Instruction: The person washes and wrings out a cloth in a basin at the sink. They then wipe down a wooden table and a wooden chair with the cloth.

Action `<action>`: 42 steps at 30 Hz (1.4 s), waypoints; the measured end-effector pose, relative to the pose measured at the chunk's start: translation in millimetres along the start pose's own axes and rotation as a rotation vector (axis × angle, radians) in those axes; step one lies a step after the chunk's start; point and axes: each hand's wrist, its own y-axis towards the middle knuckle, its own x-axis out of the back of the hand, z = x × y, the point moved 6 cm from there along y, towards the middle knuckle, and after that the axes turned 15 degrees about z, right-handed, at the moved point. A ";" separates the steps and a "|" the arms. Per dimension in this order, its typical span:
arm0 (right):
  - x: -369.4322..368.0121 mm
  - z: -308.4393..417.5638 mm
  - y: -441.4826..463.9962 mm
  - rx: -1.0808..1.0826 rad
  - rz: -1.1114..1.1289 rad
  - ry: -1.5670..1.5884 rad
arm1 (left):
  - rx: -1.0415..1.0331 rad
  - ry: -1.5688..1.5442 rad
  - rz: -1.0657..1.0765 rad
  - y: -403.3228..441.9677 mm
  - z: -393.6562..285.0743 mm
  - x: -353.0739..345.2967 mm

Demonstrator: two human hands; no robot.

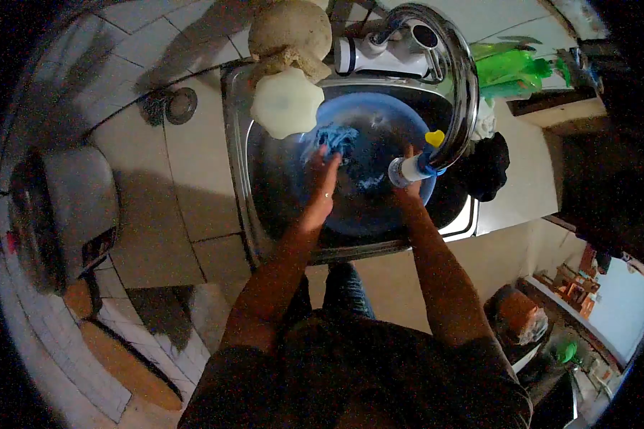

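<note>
A round blue basin (365, 223) sits in the metal sink (242, 171), with dark contents and some foam inside. My left hand (324, 179) is over the basin's left part, its fingers apart, just below a bunched blue cloth (334, 140); whether it touches the cloth is unclear. At the basin's right side is my right hand (409, 179), partly hidden behind the white and blue spout end (410, 171) of the curved metal faucet (466, 86). What its fingers do is hard to make out.
A pale scalloped bowl (288, 104) hangs over the sink's upper left edge. The white faucet body (383, 57) stands behind the basin. Green bottles (511, 69) and a black bundle (488, 166) are at right. A large rounded appliance (86, 196) stands far left.
</note>
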 end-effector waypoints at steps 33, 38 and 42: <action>-9.4 33.6 -6.3 0.123 -0.001 -0.245 | 0.457 -0.578 -0.209 8.4 -7.4 -13.8; 64.2 83.7 -22.3 0.226 -0.065 -0.086 | 0.092 0.617 -0.036 19.9 -24.8 12.9; -25.0 59.0 -3.2 0.490 -0.224 -0.303 | 0.113 1.264 0.397 17.7 15.1 -26.6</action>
